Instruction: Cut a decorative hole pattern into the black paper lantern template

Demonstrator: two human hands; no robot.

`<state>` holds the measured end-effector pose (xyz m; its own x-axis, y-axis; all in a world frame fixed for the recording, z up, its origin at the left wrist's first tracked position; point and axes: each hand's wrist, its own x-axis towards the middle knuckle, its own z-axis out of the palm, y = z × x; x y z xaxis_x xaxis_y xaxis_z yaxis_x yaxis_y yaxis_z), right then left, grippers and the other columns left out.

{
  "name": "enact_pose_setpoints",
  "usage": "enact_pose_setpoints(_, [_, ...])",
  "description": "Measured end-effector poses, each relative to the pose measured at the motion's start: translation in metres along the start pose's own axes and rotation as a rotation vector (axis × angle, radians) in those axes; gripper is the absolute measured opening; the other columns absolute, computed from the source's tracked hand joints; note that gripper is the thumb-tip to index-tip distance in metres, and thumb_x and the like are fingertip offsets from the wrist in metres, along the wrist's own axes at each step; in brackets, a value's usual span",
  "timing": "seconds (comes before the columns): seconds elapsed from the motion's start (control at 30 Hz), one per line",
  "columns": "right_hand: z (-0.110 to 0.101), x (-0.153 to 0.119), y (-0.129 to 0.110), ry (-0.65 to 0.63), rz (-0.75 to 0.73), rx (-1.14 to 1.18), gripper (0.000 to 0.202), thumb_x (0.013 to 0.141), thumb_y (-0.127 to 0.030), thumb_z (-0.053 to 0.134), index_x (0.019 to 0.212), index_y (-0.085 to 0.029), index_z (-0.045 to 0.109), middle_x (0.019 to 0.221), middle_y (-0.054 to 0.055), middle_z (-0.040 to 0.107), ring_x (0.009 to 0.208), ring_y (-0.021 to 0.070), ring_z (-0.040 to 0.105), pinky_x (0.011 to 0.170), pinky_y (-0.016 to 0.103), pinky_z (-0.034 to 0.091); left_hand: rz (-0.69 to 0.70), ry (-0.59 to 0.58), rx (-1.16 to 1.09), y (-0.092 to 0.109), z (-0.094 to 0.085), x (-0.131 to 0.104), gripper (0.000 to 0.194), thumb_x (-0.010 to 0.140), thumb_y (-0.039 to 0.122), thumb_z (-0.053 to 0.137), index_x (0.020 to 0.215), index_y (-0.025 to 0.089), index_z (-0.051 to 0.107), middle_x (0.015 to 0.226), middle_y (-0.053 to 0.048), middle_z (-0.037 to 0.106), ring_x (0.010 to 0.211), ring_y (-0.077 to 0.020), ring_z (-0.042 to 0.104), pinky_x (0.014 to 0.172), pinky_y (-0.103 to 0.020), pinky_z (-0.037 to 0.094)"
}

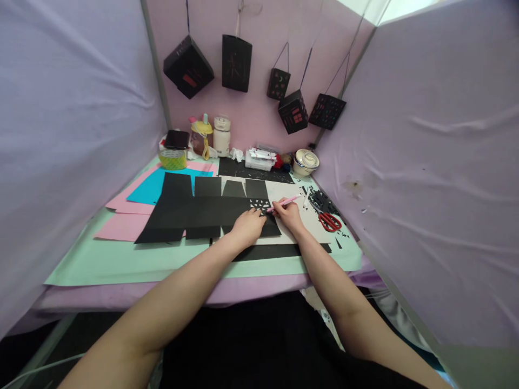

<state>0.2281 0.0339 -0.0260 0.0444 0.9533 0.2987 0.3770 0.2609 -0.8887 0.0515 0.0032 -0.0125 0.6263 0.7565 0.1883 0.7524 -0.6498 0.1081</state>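
A long sheet of black card (203,212) with slits and flaps along both long edges lies on the table. Small triangular holes are cut in its right end, with white showing through. My left hand (248,227) lies flat on the card just below these holes, pressing it down. In my right hand (288,213) is a slim pink pen-shaped craft knife (288,200), gripped like a pen, its tip low at the card beside my left fingertips. Under the card's right part sits a whitish board (284,190).
Red-handled scissors (330,222) and a heap of black paper scraps (323,202) lie at the right. Pink sheets (121,226) and a blue sheet (142,186) lie left. Bottles, a bowl (306,162) and a clear box (259,160) stand behind. Black paper lanterns (237,64) hang above.
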Motion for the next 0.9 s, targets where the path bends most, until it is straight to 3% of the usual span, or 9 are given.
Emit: enact_pose_setpoints(0.9, [-0.0012, 0.0058, 0.0086, 0.127, 0.000, -0.100, 0.027, 0.079, -0.038, 0.056, 0.058, -0.021, 0.054, 0.053, 0.001, 0.060, 0.052, 0.0160, 0.056, 0.058, 0.027, 0.042, 0.000, -0.018, 0.039, 0.0009, -0.0004, -0.0005, 0.036, 0.086, 0.004, 0.043, 0.111, 0.013, 0.067, 0.117, -0.015, 0.063, 0.113, -0.0265, 0.055, 0.095, -0.036, 0.043])
